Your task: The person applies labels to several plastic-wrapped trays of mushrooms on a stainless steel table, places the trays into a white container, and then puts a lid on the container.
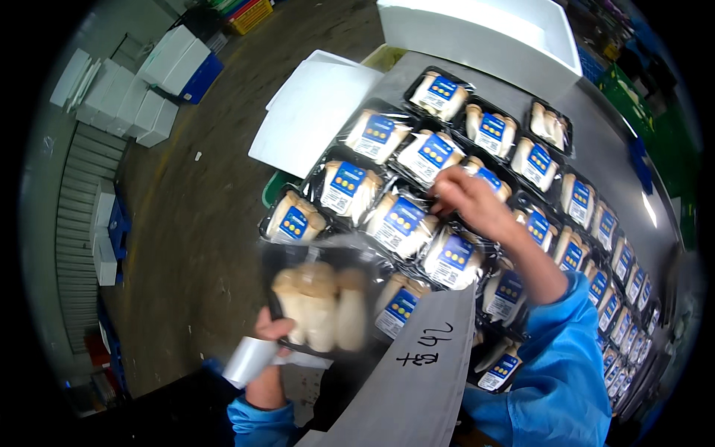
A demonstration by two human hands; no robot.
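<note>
Mushrooms in a black wrapped tray [322, 302], without a blue label, sit gripped in the left hand [269, 350], lifted near the bench's [417, 387] left edge, a roll of label backing [249, 361] beside the wrist. Rightward, the right hand [469, 200] reaches out with fingers pinched, apparently pressing something small onto a labelled tray [484, 179]. Most trays laid out already carry blue labels; one far tray [550, 125] and the held one look unlabelled, so I judge the labelling well advanced.

Black film-wrapped mushroom trays [402, 223], each bearing a blue-and-white rectangular label [347, 179] with yellow dots, lie in rows across the grey table [596, 149]. One unlabelled tray [320, 305] sits nearest. White foam boxes [477, 37] stand beyond.
</note>
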